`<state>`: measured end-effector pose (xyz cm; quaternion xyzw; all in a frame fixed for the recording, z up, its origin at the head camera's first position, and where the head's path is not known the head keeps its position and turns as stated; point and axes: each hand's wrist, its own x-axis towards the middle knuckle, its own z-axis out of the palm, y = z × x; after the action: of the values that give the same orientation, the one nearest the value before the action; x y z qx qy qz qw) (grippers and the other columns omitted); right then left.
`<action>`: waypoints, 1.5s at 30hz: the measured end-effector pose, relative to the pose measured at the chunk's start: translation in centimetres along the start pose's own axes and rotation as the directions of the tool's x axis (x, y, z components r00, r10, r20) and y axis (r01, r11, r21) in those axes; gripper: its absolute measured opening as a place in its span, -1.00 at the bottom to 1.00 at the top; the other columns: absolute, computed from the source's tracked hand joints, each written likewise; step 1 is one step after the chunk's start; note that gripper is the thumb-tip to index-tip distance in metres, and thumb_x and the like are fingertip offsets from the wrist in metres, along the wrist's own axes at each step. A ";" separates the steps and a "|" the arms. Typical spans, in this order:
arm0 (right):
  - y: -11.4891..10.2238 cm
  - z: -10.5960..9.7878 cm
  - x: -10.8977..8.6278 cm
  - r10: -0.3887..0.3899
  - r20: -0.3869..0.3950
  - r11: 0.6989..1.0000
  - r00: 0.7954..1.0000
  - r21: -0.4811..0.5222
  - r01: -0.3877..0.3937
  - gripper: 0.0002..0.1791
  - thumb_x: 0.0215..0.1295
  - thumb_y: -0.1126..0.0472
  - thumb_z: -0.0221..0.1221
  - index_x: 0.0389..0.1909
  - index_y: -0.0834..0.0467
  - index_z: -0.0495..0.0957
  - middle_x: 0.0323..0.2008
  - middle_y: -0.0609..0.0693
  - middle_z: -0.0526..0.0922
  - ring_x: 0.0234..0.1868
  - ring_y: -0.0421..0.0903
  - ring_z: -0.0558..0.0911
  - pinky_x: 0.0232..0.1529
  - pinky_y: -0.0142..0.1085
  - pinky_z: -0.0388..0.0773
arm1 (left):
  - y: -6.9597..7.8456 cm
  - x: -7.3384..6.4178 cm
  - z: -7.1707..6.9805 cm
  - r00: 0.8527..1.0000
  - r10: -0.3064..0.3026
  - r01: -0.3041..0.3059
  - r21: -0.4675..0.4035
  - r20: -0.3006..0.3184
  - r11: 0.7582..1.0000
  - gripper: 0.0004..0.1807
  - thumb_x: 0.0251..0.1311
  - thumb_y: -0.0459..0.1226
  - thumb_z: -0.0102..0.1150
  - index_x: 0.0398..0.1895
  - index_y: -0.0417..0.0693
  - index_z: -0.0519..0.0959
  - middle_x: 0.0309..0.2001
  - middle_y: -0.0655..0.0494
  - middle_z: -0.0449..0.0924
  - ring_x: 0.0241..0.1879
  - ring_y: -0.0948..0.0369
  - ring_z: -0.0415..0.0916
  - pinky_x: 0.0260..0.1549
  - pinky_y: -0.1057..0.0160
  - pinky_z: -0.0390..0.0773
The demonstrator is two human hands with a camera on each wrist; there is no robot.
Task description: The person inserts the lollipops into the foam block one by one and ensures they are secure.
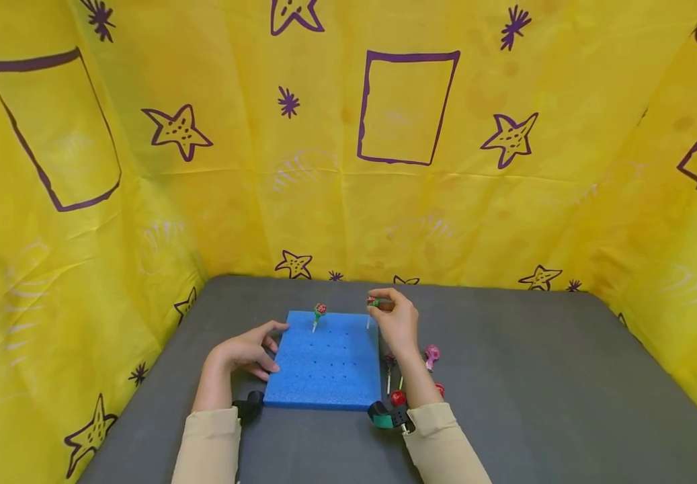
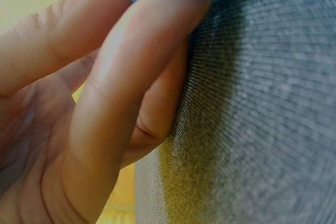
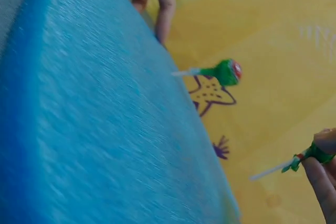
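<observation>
A blue foam board (image 1: 330, 363) with rows of small holes lies flat on the dark table. One lollipop in a green and red wrapper (image 1: 320, 309) stands in it near the far edge, its white stick in the foam. My left hand (image 1: 248, 351) touches the board's left side, with the thumb (image 2: 142, 51) against the blue edge in the left wrist view. Over the far right corner, my right hand (image 1: 398, 321) pinches another green-wrapped lollipop (image 3: 313, 153) by its head. Its white stick points down at the board; in the right wrist view the tip appears apart from the foam.
Several loose lollipops lie right of the board, among them a pink one (image 1: 432, 354) and a red one (image 1: 398, 398), partly behind my right forearm. Dark wrist cameras sit at both wrists. A yellow patterned curtain (image 1: 348, 202) encloses the grey table (image 1: 523, 376) at the back and sides.
</observation>
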<state>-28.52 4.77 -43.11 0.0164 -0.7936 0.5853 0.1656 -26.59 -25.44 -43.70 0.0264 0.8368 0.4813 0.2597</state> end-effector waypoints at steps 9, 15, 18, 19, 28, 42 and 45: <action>0.3 1.6 -0.9 0.018 0.034 0.997 0.999 0.079 -0.020 -0.72 0.10 0.34 0.40 -0.15 0.04 0.71 -0.15 0.11 0.77 -0.14 0.04 0.78 -0.20 -0.16 0.74 | -0.1 0.1 0.3 1.000 -0.017 0.017 0.008 0.004 1.000 -0.02 0.01 -0.49 0.40 0.50 0.03 0.13 -0.08 -0.14 0.33 -0.43 0.13 0.57 -0.43 0.19 0.73; 0.5 2.5 -1.0 0.012 0.063 0.993 0.998 0.114 -0.019 -0.74 0.12 0.34 0.38 -0.16 0.04 0.72 -0.16 0.11 0.78 -0.12 0.07 0.77 -0.26 -0.30 0.71 | 0.0 0.0 0.3 1.000 -0.024 0.023 0.009 0.003 1.000 -0.02 0.01 -0.48 0.40 0.50 0.04 0.13 -0.07 -0.15 0.33 -0.43 0.13 0.56 -0.43 0.19 0.73; 0.7 3.1 -1.2 0.004 0.096 0.991 0.995 0.136 -0.017 -0.75 0.16 0.35 0.36 -0.14 0.05 0.71 -0.15 0.12 0.77 -0.12 0.07 0.76 -0.34 -0.41 0.63 | 0.0 -0.1 0.3 1.000 -0.026 0.026 0.012 -0.001 1.000 -0.03 0.01 -0.48 0.41 0.50 0.04 0.13 -0.07 -0.15 0.34 -0.44 0.13 0.55 -0.43 0.20 0.72; 0.7 3.2 -1.2 -0.001 0.104 0.989 0.995 0.144 -0.014 -0.75 0.17 0.35 0.35 -0.14 0.06 0.70 -0.15 0.13 0.77 -0.12 0.07 0.76 -0.36 -0.43 0.60 | 0.0 -0.1 0.3 1.000 -0.026 0.026 0.013 -0.002 1.000 -0.03 0.01 -0.48 0.41 0.49 0.04 0.13 -0.07 -0.15 0.34 -0.44 0.13 0.55 -0.43 0.20 0.72; 1.0 4.2 -1.5 -0.018 0.125 0.987 0.992 0.158 -0.002 -0.76 0.20 0.34 0.32 -0.11 0.07 0.69 -0.11 0.13 0.76 -0.08 0.11 0.75 -0.38 -0.54 0.52 | 0.0 -0.1 0.2 1.000 -0.017 0.017 0.011 0.000 1.000 -0.03 0.01 -0.47 0.41 0.49 0.03 0.14 -0.07 -0.14 0.34 -0.44 0.14 0.54 -0.44 0.21 0.72; 1.8 4.9 -1.7 -0.045 0.122 0.989 0.991 0.143 0.027 -0.77 0.23 0.33 0.30 -0.10 0.06 0.68 -0.09 0.13 0.75 -0.08 0.10 0.75 -0.37 -0.51 0.53 | 0.3 0.0 0.2 1.000 -0.018 0.018 0.012 0.005 1.000 -0.03 0.01 -0.49 0.40 0.49 0.03 0.14 -0.07 -0.14 0.34 -0.47 0.15 0.55 -0.45 0.22 0.72; 1.9 4.9 -1.7 -0.041 0.117 0.989 0.992 0.143 0.024 -0.76 0.22 0.33 0.30 -0.10 0.05 0.68 -0.09 0.11 0.75 -0.07 0.10 0.75 -0.33 -0.51 0.56 | 0.3 0.0 0.2 1.000 -0.014 0.014 0.014 0.005 1.000 -0.03 0.01 -0.49 0.40 0.49 0.03 0.14 -0.08 -0.14 0.34 -0.47 0.15 0.54 -0.45 0.23 0.71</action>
<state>-28.54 0.50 -46.57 0.0760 -0.7581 0.6353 0.1259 -26.56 -25.17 -43.53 0.0234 0.8396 0.4736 0.2649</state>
